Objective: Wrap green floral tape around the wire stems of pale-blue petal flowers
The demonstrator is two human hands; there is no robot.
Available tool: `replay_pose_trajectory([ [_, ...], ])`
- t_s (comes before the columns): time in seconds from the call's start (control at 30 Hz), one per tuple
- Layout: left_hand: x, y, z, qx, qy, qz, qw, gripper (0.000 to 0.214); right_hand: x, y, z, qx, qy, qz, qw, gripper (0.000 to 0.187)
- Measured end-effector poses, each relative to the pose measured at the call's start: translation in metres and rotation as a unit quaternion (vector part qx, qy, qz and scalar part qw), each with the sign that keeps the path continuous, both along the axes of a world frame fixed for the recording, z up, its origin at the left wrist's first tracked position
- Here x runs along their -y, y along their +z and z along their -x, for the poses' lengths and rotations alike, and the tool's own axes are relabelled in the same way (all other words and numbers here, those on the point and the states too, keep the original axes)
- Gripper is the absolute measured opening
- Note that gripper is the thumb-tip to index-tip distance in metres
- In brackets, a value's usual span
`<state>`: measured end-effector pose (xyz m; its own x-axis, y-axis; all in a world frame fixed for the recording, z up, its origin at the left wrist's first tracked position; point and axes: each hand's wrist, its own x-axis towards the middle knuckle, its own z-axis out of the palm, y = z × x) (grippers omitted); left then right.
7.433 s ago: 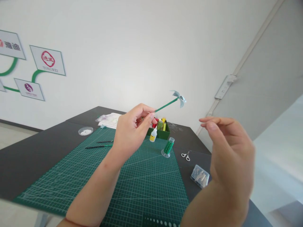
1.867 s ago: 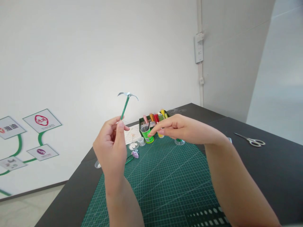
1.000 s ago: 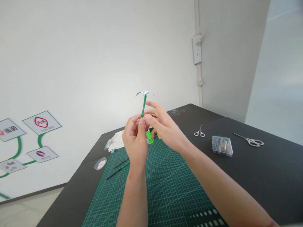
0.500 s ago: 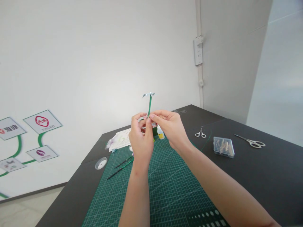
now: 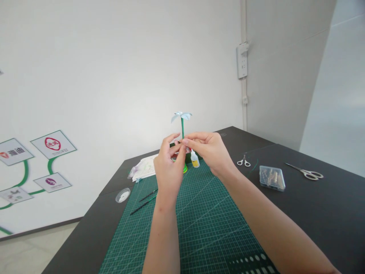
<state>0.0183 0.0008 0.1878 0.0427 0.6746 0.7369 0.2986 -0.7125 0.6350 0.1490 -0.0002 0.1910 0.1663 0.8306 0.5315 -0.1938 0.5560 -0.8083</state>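
A craft flower [image 5: 182, 116] with pale blue petals and a green stem stands upright above my fingers. My left hand [image 5: 170, 160] is closed on the lower stem, thumb and fingertips pinching it. From the other side my right hand [image 5: 209, 150] pinches the same stem between thumb and forefinger, so the fingertips of both hands meet. The stem's lower end is hidden behind the fingers. Just beyond the hands stands a small glue bottle [image 5: 195, 159] with a yellow label, and a green-rimmed round item [image 5: 185, 168] is partly covered by my left hand.
The green cutting mat [image 5: 205, 213] lies below, with brushes [image 5: 144, 204] and a stencil [image 5: 251, 262] on it. Left are a small dish [image 5: 123, 195] and papers [image 5: 146, 166]. Right are small scissors [image 5: 243, 161], a clear box [image 5: 272, 178] and larger scissors [image 5: 308, 172].
The flower has turned and tilted, so its petals show more widely. Both hands keep their pinch on the stem. The view has shifted slightly.
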Motion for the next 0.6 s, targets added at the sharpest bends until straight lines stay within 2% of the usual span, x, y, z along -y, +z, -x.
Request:
replay_pose_trajectory([
  [0.17, 0.0, 0.001, 0.008, 0.043, -0.043, 0.001, 0.998, 0.025, -0.003, -0.004, 0.001, 0.044, -0.019, -0.016, 0.999, 0.03],
  [0.27, 0.002, 0.001, 0.006, 0.101, -0.031, 0.006, 0.994, 0.023, -0.004, -0.006, 0.004, 0.06, -0.013, -0.02, 0.998, 0.033],
  [0.43, -0.002, -0.001, -0.001, 0.183, 0.008, -0.038, 0.982, 0.017, -0.003, -0.007, 0.011, 0.102, 0.001, -0.026, 0.994, 0.035],
  [0.6, -0.006, -0.001, 0.002, 0.194, -0.009, -0.043, 0.98, 0.015, 0.0, -0.006, 0.015, 0.126, -0.017, -0.054, 0.99, 0.035],
])
